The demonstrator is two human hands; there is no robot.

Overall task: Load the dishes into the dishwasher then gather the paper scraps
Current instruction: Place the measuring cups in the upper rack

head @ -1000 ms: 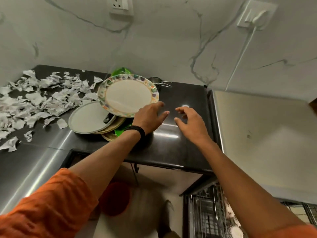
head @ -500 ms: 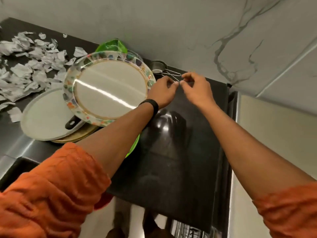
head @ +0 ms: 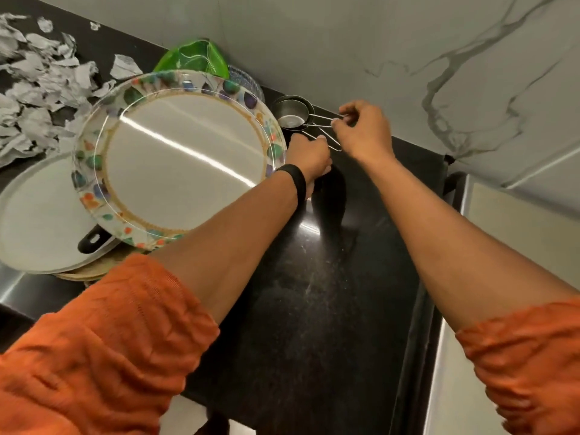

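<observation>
The right hand (head: 364, 130) pinches the wire handles (head: 324, 120) of the nested steel cups (head: 292, 116), which are located at the back of the black bench (head: 314, 309) by the wall, just beside the rim of the patterned plate (head: 185, 161). The left hand (head: 309, 158) lies between plate and cups with its fingers (head: 320, 139) curled at the lowest handle loop; whether they grip it cannot be determined. The patterned plate tops a stack of dishes, above a grey round plate (head: 37, 215) and in front of a green dish (head: 194, 58), and the paper scraps (head: 37, 89) lie spread on the bench at far left
</observation>
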